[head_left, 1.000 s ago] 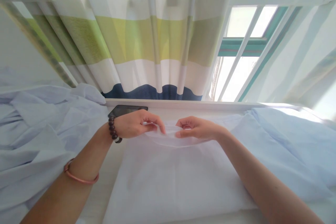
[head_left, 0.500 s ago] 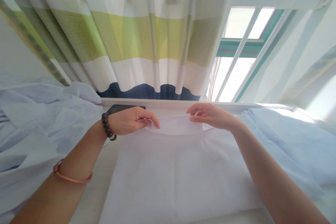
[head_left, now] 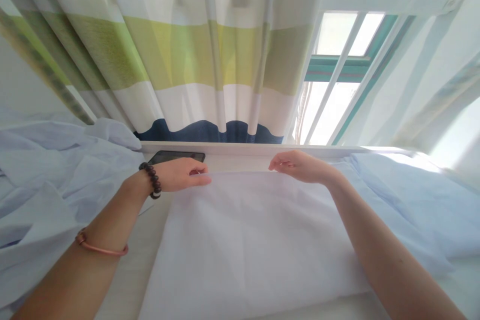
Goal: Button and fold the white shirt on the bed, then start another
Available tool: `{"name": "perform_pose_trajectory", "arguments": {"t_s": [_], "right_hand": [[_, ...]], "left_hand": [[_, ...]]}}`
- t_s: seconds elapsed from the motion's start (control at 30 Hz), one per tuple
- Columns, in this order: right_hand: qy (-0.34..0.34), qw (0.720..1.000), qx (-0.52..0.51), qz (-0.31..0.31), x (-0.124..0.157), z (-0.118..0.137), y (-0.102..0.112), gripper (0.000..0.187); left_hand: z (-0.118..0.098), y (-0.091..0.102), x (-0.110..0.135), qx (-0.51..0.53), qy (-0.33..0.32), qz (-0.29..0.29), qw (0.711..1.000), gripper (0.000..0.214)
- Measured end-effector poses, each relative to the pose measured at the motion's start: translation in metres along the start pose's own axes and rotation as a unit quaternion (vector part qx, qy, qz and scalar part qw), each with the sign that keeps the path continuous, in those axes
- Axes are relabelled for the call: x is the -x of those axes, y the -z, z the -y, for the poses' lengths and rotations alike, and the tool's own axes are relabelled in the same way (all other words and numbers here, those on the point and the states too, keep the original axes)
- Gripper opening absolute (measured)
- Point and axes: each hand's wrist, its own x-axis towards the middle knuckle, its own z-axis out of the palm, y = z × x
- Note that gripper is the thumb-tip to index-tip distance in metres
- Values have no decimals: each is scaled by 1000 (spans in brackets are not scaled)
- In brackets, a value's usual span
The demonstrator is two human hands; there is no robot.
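A folded white cloth garment lies flat in front of me, with a faint crease down its middle. My left hand is at the left part of its far edge, thumb and fingers closed on the fabric there. At the right part of the same edge, my right hand has its fingers bent together and pinches the cloth; the fingertips are partly hidden. Between the hands the far edge runs nearly straight. A dark beaded bracelet and a copper-coloured bangle are on my left arm.
Crumpled white clothes are heaped at the left. Pale blue folded cloth lies at the right. A black phone-like object rests behind my left hand. Beyond the white ledge hang a striped curtain and white window bars.
The curved strip at the garment's far edge has turned out of sight, leaving that edge nearly straight. My left hand has shifted slightly left; the right hand stayed almost in place.
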Motion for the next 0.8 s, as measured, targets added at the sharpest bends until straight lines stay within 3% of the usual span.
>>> {"name": "perform_pose_trajectory", "arguments": {"t_s": [0.1, 0.2, 0.4, 0.53, 0.8], "right_hand": [[-20, 999, -14, 20, 3, -5, 4, 30], [-46, 998, -12, 45, 2, -7, 1, 38], [-102, 992, 71, 34, -7, -6, -15, 25], [-122, 988, 93, 18, -10, -11, -19, 34], [-67, 994, 88, 9, -8, -9, -12, 20]], "left_hand": [[5, -2, -3, 12, 4, 49, 999, 38], [11, -5, -8, 16, 3, 45, 999, 34], [23, -10, -12, 46, -19, 12, 999, 31], [22, -8, -11, 57, 9, 26, 998, 34], [25, -6, -11, 22, 39, 25, 999, 28]]}}
